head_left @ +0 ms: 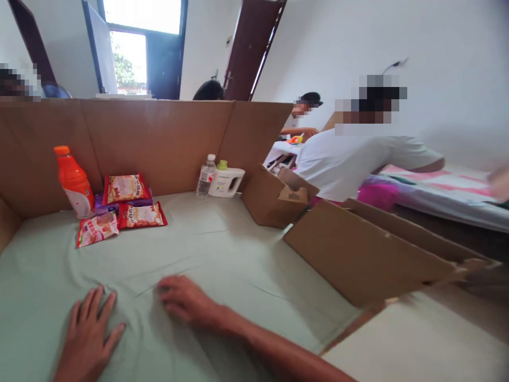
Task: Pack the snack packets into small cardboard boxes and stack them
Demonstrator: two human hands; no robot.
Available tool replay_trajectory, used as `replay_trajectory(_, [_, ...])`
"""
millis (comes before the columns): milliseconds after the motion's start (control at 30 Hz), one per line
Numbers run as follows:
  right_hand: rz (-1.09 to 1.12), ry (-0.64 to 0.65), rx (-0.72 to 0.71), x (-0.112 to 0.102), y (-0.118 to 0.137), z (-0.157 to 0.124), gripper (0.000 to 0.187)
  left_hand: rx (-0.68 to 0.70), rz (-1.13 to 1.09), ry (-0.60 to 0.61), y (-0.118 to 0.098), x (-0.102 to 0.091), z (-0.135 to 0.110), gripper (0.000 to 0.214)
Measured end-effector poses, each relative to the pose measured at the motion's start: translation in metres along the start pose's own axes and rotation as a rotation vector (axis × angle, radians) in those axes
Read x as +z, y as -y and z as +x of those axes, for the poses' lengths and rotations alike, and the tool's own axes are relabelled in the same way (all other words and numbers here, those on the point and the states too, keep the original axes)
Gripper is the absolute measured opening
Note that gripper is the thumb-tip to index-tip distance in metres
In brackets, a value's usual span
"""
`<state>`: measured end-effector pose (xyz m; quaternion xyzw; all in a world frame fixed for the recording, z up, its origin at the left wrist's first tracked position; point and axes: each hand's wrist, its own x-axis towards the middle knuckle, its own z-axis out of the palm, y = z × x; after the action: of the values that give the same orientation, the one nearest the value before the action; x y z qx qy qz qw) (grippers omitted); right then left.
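My left hand (89, 334) lies flat on a pale green cloth (222, 254), fingers spread and holding nothing. To its right, my right hand (186, 298) is low over the same cloth with bent fingers; motion blurs them, and I cannot make out whether anything is between them. Farther back stand an orange drink bottle (75, 183), red snack packets (143, 215) and a pink-and-white packet (97, 229). A purple package (145, 200) is partly hidden under another red packet (124, 188). Neither hand touches these things.
A clear water bottle (205, 178) and a white jug (227, 180) with a green cap stand at the back. Cardboard walls (159, 138) border the cloth behind, with open cardboard boxes (350, 249) along the right. A person in a white shirt (338, 159) is beyond them.
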<state>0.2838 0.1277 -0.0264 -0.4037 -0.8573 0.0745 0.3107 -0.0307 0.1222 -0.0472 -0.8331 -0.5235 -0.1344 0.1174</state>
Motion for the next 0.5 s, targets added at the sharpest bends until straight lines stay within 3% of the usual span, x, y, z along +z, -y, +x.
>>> replay_trajectory(100, [-0.162,-0.224,0.297,-0.071,-0.076,-0.008,0.023,0.185,-0.017,-0.048,-0.052,0.006,0.014,0.058])
replay_trajectory(200, [-0.329,-0.416,0.525,-0.149,-0.124,-0.019,0.027,0.322,-0.061,-0.125,-0.089,0.011,0.025,0.065])
replay_trajectory(333, [-0.572,-0.509,0.677,-0.229,-0.126,-0.057,0.041,0.350,-0.127,-0.117,-0.103,0.009,0.032,0.065])
replay_trajectory(433, [-0.805,-0.469,0.800,-0.271,-0.123,-0.110,0.056,0.318,-0.189,-0.015,-0.102,0.001,0.031,0.061])
replay_trajectory(500, [-0.798,-0.461,0.766,-0.295,-0.136,-0.150,0.056,0.281,-0.238,0.061,-0.103,-0.005,0.030,0.060])
